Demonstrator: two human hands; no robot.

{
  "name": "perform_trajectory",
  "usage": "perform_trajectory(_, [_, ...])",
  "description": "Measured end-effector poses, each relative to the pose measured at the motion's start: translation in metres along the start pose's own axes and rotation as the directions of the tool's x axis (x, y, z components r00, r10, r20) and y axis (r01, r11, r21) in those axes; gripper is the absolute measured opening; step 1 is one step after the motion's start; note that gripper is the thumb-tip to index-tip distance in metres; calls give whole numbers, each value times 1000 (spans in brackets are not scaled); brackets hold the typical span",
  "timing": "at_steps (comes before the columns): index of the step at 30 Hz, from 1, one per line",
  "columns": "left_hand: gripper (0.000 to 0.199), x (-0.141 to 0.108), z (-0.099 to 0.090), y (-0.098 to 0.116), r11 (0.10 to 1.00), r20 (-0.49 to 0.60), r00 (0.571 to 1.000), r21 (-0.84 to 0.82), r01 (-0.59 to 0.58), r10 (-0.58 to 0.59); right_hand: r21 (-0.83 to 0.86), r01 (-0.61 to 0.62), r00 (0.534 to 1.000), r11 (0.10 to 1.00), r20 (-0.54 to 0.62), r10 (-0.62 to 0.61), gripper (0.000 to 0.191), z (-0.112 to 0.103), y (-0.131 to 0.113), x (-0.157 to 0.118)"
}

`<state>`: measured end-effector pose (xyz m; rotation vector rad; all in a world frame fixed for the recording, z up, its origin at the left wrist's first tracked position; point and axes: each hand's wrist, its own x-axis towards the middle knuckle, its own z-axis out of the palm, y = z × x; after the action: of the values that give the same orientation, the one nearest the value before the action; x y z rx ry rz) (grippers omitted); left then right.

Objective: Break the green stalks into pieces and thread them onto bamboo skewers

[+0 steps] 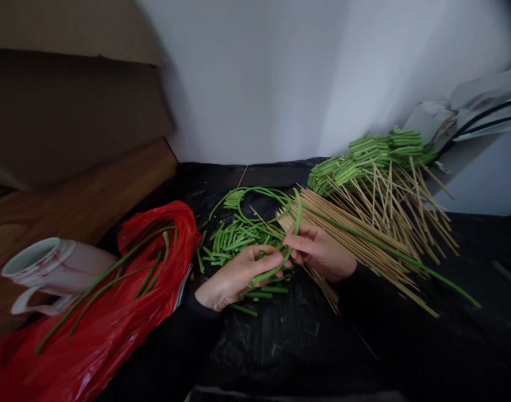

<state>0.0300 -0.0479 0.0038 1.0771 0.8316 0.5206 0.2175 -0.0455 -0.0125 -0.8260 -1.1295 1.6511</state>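
Between my two hands is a long green garlic scape [298, 215], bent in a curve with its tip pointing up. My left hand [242, 273] is closed around its lower end, thumb on top. My right hand [322, 252] pinches the same scape a little higher, close to the left fingertips. Below and behind the hands lies a pile of short cut scape pieces [232, 237]. Whole scapes loop behind that pile. Beside my right hand, a thick bundle of bamboo skewers [347, 223] is spread out, with one long scape lying across it.
Skewered scape pieces [368, 153] are stacked at the back right by the white wall [255, 78]. On the left, a red plastic bag [125, 318] holds more scapes, next to a white mug [83, 262] lying tilted. Black plastic sheeting [272, 346] covers the work surface. Cardboard [71, 106] stands back left.
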Motion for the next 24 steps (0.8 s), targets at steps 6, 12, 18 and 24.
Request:
perform_trajectory(6, [31,1,-2,-2,991,-36,996,107,-82,86,71,36,995,997,-93,-29,22,0,-5,0])
perform_trajectory(12, [27,4,0,1,959,-228,944,-94,-267,240,104,103,992,989,-86,-95,23,1,-8,1])
perform_trajectory(18, [22,4,0,5,875,-329,904,-304,-377,275,-15,120,991,993,-58,-121,17,8,-5,0])
perform_trajectory(24, [26,-1,-2,11,677,-71,988,-722,-144,135,33,63,997,998,-45,-61,13,9,-8,-2])
